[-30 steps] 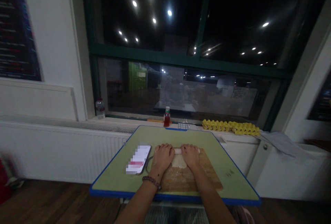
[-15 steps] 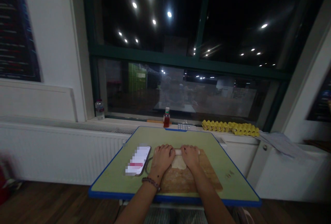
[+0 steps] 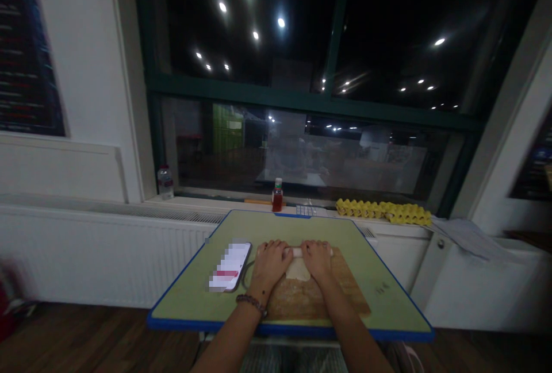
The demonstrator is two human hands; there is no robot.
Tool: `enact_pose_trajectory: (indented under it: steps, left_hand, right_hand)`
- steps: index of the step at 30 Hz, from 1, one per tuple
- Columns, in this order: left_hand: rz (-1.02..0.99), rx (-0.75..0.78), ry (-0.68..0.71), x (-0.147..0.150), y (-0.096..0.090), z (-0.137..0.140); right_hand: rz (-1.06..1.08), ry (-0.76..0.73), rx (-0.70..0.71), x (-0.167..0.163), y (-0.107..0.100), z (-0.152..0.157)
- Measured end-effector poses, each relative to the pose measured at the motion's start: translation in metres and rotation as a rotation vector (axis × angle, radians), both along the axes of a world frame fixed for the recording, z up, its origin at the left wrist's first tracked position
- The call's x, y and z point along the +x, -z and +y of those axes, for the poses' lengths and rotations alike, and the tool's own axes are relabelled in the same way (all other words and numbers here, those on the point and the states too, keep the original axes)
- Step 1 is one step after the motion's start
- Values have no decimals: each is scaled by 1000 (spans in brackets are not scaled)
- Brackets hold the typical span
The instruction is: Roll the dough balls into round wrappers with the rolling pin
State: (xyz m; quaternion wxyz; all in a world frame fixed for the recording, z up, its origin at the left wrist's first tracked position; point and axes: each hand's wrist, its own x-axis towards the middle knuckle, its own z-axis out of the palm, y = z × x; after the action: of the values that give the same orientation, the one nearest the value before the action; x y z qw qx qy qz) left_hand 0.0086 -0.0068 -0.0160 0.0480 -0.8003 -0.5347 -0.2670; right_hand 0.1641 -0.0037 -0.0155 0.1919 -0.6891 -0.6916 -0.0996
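Observation:
Both my hands are on a pale rolling pin (image 3: 297, 252) that lies crosswise near the far side of a wooden cutting board (image 3: 302, 303). My left hand (image 3: 271, 261) curls over the pin's left part and hides that end. Over its right part, my right hand (image 3: 317, 257) is closed in the same way, with the pin's tip showing beyond it. A flat sheet of pale dough (image 3: 298, 270) shows between my wrists, under and in front of the pin. Light flour marks cover the board.
A lit phone (image 3: 232, 266) lies left of the board on the blue-edged green table (image 3: 185, 298). On the windowsill behind stand a sauce bottle (image 3: 278, 196), a clear bottle (image 3: 165, 182) and yellow egg trays (image 3: 383, 211). A white radiator (image 3: 107, 258) runs along the wall.
Hardly anything differs. My hands and the rolling pin stay at nearly the same spot over the dough, and the view has shifted very slightly.

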Motion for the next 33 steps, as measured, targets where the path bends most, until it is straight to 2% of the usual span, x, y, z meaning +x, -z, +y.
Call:
enact_pose_trajectory:
  steps: [18, 25, 33]
  left_hand:
    - [-7, 0, -4, 1, 1, 0]
    - [-5, 10, 0, 0, 2, 0]
    - [-10, -6, 0, 0, 2, 1]
  right_hand:
    - [58, 3, 36, 2, 0, 0]
    - [-3, 70, 26, 2, 0, 0]
    - [-15, 68, 15, 1, 0, -1]
